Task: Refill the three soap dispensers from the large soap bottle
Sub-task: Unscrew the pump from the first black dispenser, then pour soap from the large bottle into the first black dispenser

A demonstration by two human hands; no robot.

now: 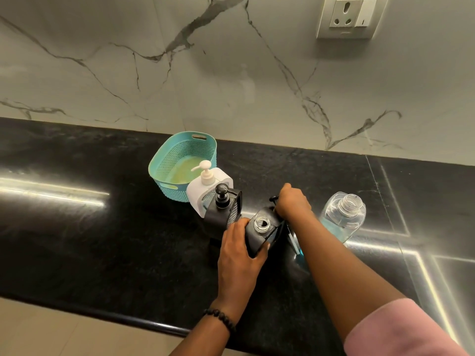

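Black dispenser (262,233) gripped, pump perhaps lifted

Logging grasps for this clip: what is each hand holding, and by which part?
Left hand grips the open-necked black soap dispenser by its near side. Right hand is curled round something black at the dispenser's far end, probably the removed pump; unclear.

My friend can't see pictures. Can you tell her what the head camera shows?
Two hands work on an open black soap dispenser on a dark counter: the left hand grips it, the right hand holds its black pump. Nearby stand a black dispenser, a white dispenser, a teal basket and an uncapped clear bottle.
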